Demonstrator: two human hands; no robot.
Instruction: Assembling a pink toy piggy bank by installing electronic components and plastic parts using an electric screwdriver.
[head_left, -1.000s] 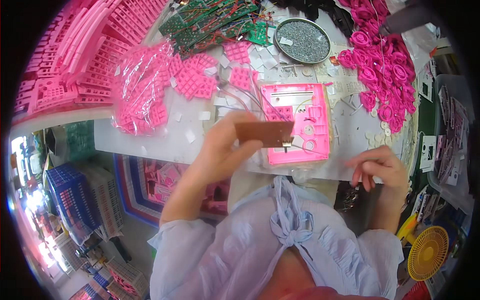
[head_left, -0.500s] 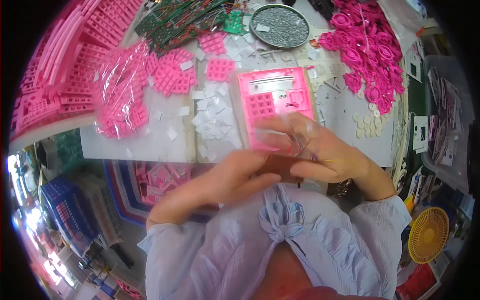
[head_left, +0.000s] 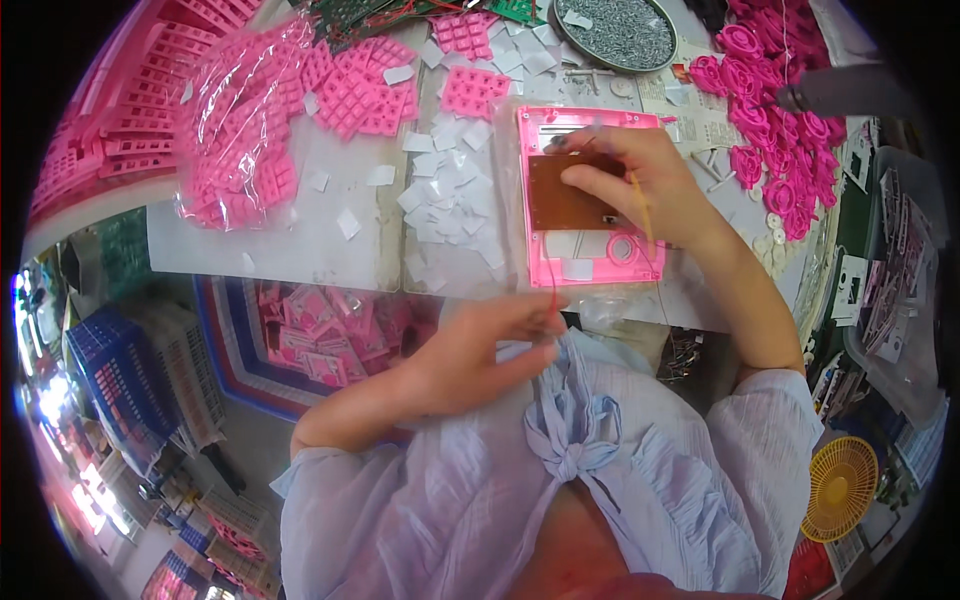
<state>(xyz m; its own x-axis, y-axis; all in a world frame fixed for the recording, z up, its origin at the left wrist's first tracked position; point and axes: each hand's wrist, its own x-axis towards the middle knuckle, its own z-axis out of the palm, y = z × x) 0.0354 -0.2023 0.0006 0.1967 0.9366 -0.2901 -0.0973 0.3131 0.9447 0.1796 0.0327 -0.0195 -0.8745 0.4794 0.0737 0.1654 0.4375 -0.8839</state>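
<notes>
My right hand [head_left: 645,185] grips a brown circuit board [head_left: 560,195], thumb on its face and fingers over its far edge. The board lies over the pink plastic casing [head_left: 536,268], covering its middle; whether it is seated inside I cannot tell. A yellow wire [head_left: 640,205] runs along the right hand. My left hand [head_left: 485,350] is just in front of the casing, its fingertips closed around a thin red wire [head_left: 553,282] that rises toward the board. In the casing's near part a round pink ring [head_left: 622,247] and a white paper piece [head_left: 577,268] show.
Left of the casing lie white paper squares [head_left: 450,205], pink keypads [head_left: 365,90] and a bag of pink parts [head_left: 240,130]. Behind stands a round tray of small metal pieces [head_left: 615,35]. Magenta parts [head_left: 745,80] and a dark tool [head_left: 840,92] are at right. A tub [head_left: 235,350] sits below the table edge.
The brown board has moved away from my body onto the casing with my right hand. My left hand has let go of the board and now holds the red wire. The view has shifted slightly.
</notes>
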